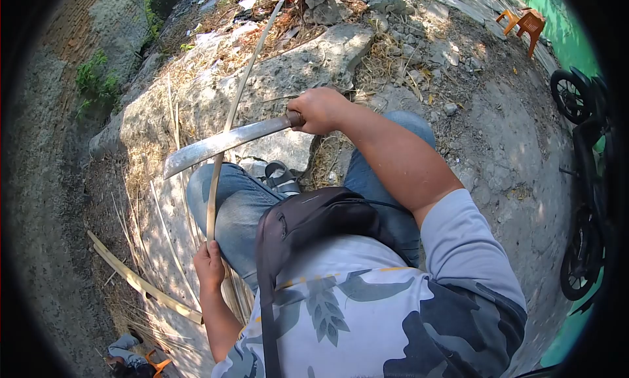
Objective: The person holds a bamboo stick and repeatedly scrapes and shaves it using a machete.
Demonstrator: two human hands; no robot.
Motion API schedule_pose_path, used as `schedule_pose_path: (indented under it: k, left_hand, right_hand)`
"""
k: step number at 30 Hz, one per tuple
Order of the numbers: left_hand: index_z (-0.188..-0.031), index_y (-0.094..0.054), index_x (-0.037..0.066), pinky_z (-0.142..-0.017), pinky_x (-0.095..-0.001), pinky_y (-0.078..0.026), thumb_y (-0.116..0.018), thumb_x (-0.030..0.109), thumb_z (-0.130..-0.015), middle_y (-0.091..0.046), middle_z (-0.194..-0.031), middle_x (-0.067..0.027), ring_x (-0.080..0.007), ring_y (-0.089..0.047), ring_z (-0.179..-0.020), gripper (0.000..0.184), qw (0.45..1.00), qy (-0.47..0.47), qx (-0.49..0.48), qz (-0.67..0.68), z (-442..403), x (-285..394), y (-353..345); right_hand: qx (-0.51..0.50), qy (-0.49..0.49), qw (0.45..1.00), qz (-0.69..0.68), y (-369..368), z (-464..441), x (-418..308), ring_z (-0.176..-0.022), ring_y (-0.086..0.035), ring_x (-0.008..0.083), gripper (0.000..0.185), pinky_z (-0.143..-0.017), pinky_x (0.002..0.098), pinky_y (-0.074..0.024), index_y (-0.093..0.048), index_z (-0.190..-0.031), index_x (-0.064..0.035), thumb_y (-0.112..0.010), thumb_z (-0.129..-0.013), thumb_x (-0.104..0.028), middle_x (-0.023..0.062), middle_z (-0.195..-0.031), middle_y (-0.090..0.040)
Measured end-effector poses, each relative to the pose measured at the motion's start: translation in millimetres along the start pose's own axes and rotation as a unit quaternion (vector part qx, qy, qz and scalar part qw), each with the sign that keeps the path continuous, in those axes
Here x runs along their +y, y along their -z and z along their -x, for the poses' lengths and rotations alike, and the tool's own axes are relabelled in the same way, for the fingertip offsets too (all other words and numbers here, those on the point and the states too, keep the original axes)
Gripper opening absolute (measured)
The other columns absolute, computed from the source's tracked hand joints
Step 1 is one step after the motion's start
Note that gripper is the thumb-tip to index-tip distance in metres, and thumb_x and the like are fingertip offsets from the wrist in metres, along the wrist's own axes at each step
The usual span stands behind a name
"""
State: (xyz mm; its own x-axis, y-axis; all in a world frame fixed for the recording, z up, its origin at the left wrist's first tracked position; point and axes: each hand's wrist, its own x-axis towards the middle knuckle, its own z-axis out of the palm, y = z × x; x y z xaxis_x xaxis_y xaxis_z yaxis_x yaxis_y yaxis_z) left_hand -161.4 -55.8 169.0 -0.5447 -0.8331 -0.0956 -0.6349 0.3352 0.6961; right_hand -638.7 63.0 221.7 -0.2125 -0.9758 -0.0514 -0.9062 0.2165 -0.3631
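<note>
My right hand [321, 110] is closed round the dark handle of a machete, whose wide grey blade [226, 142] points left and lies across a long thin strip [240, 93]. The strip looks like bamboo or wood and runs from beside my left knee up to the top of the view. Its lower end is pinched in my left hand [209, 265], low at the left of my thigh. Blade and strip cross just above my left knee. A black bag [321, 220] rests on my lap.
Pale strips lie on the ground at the left, with a thicker split piece [145, 287]. A concrete slab [308, 57] and rubble lie ahead. Orange chairs [529, 28] and a motorcycle [586, 155] stand at the right. Another person [129, 353] is at the bottom left.
</note>
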Motion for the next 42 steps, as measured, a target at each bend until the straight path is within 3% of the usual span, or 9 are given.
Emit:
schedule_pose_path:
  k: [3,6,24,34,37,42]
  left_hand:
    - [-0.079,-0.053,0.002,-0.063,-0.0307,-0.037,-0.051,0.04,-0.111,-0.049,-0.071,0.0015,-0.0102,-0.042,-0.069,0.05,1.0,-0.004,0.002,0.006,0.5,4.8,-0.3]
    - [-0.089,-0.064,-0.003,-0.065,-0.0318,-0.044,-0.057,0.043,-0.108,-0.061,-0.072,-0.0041,-0.0105,-0.051,-0.072,0.051,1.0,-0.005,0.0,0.009,-0.9,-3.8,2.2]
    - [-0.092,-0.067,-0.003,-0.063,-0.0305,-0.043,-0.058,0.042,-0.108,-0.061,-0.07,-0.0026,-0.0095,-0.05,-0.069,0.048,1.0,0.007,0.012,0.02,-0.5,-5.6,-0.1]
    - [-0.085,-0.062,-0.002,-0.062,-0.0316,-0.042,-0.058,0.043,-0.107,-0.057,-0.069,-0.002,-0.0102,-0.048,-0.069,0.051,1.0,0.009,0.015,0.005,0.2,-1.7,-0.3]
    - [-0.084,-0.06,-0.002,-0.062,-0.0323,-0.041,-0.057,0.045,-0.107,-0.056,-0.068,-0.0022,-0.0107,-0.047,-0.068,0.052,1.0,0.006,0.016,0.002,-0.1,-2.9,-0.7]
    - [-0.083,-0.059,-0.002,-0.062,-0.0326,-0.041,-0.057,0.046,-0.107,-0.055,-0.068,-0.0025,-0.011,-0.046,-0.068,0.054,1.0,-0.002,0.018,-0.001,-0.8,-8.4,-0.9]
  right_hand:
    - [-0.018,-0.006,1.0,-0.004,3.4,1.3,-2.7,-0.101,-0.073,0.0356,0.034,-0.088,0.0516,-0.0567,-0.072,-0.105,-0.0143,-0.077,-0.086,-0.042,0.012,-0.102,-0.076]
    - [-0.02,-0.002,1.0,-0.007,0.3,0.0,-0.6,-0.102,-0.072,0.0356,0.035,-0.089,0.0511,-0.0565,-0.072,-0.107,-0.014,-0.077,-0.086,-0.042,0.0123,-0.103,-0.076]
    - [-0.043,0.003,0.999,-0.028,-9.5,-6.8,3.6,-0.102,-0.072,0.0352,0.036,-0.087,0.0493,-0.0565,-0.073,-0.105,-0.0135,-0.078,-0.085,-0.043,0.0123,-0.101,-0.076]
    - [-0.05,-0.002,0.998,-0.035,-9.4,-7.2,3.1,-0.102,-0.072,0.0346,0.034,-0.087,0.0495,-0.0563,-0.074,-0.107,-0.0161,-0.078,-0.086,-0.042,0.0123,-0.103,-0.076]
    - [-0.019,0.018,0.999,-0.042,-15.1,-7.3,6.6,-0.093,-0.072,0.0362,0.032,-0.08,0.0507,-0.0545,-0.069,-0.098,-0.0142,-0.078,-0.086,-0.043,0.0116,-0.09,-0.074]
    - [-0.013,0.025,0.999,-0.038,-18.1,-8.5,8.1,-0.093,-0.072,0.0366,0.034,-0.08,0.051,-0.0544,-0.069,-0.098,-0.0134,-0.079,-0.086,-0.044,0.0121,-0.09,-0.074]
